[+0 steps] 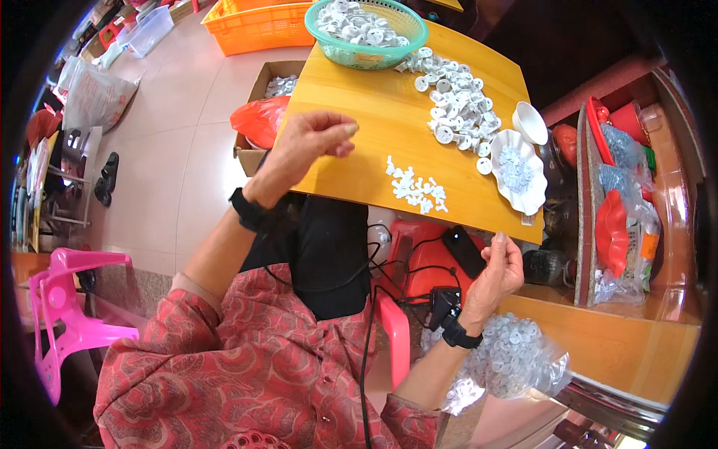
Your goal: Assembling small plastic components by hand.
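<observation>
My left hand [318, 142] hovers over the left edge of the yellow wooden table [359, 120], its fingers curled and thumb pressed to the index finger. Whatever that pinch holds, if anything, is too small to make out. Beyond the table's near right corner my right hand [499, 271] is raised, also in a pinch whose content I cannot tell. Between the hands lies a loose group of small white plastic pieces [416, 185]. A heap of larger white round-headed plastic parts [465, 105] spreads along the table's right side. Next to it sits a scalloped white dish [532, 196] with tiny clear-bluish pieces.
A green basket [325, 52] full of white parts stands at the table's far end, near a white bowl [530, 123]. A red stool [426, 262] carries a phone [464, 252] and black cables. A bag of clear parts [512, 355] lies below my right forearm.
</observation>
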### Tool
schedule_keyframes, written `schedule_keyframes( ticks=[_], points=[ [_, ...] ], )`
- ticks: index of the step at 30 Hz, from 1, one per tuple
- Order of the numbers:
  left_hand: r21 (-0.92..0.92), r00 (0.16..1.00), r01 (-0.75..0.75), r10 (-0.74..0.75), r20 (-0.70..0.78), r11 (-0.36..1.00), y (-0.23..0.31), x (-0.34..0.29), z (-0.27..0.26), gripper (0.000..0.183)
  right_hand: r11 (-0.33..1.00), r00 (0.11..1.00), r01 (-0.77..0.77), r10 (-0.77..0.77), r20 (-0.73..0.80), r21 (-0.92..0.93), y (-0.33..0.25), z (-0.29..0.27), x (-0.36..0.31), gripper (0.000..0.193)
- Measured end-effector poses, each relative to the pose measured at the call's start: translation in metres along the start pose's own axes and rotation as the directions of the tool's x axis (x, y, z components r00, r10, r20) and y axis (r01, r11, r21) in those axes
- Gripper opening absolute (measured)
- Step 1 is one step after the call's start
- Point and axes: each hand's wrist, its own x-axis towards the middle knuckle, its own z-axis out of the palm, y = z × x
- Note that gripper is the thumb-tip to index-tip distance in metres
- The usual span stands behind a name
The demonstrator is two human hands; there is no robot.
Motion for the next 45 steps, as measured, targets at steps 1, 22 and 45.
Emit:
schedule_keyframes(
  ticks=[1, 22, 45],
  points=[
    [0.049, 1.000, 0.003, -0.002, -0.021, 0.999, -0.003, -0.008, 0.009, 0.027, 1.000, 1.000, 0.000, 0.000, -0.004, -0.001, 0.002, -0.004, 0.003, 0.023],
    [0.677, 0.838, -0.493, 0.509, 0.199, 0.547, -0.022, 0.028, 0.073, 0.014, 0.971, 0.942, 0.130, -0.058, 0.331, -0.200, 0.022, 0.039, -0.026, 0.013],
    [0.734, 0.836, -0.496, 0.483, 0.259, 0.465, -0.036, 0.110, 0.126, 0.009, 0.781, 0.891, 0.448, -0.346, 0.295, -0.435, 0.039, 0.050, -0.032, 0.009]
  ],
)
